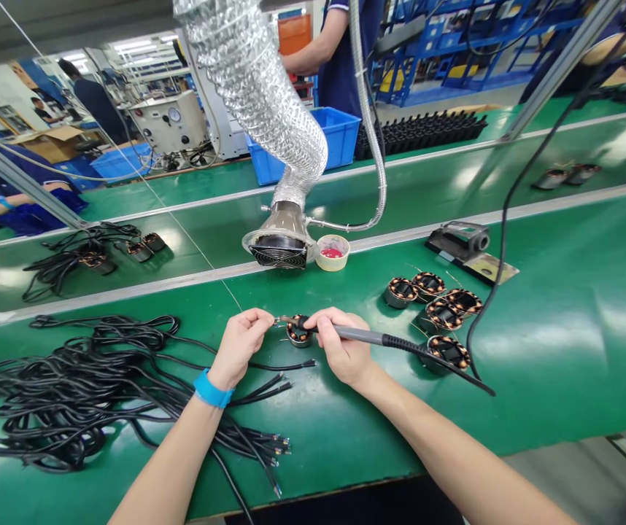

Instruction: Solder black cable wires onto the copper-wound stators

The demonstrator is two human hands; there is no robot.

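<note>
My right hand (344, 348) is closed round the grey handle of a soldering iron (361, 335), its tip pointing left over a small motor stator (298, 332) with copper windings. My left hand (243, 343), with a blue band at the wrist, pinches a thin wire (276, 321) right by the iron's tip. The fingers hide most of that wire. Below and left of the stator, a bundle of black cables (72, 394) spreads over the green bench, several stripped ends pointing right.
More stators (444, 315) sit at the right, before a soldering iron stand (463, 248). A fume extraction hood (280, 240) hangs over the bench beside a small round tub (333, 253). On the lower strip behind lie further cables and stators (138, 251). Co-workers stand beyond.
</note>
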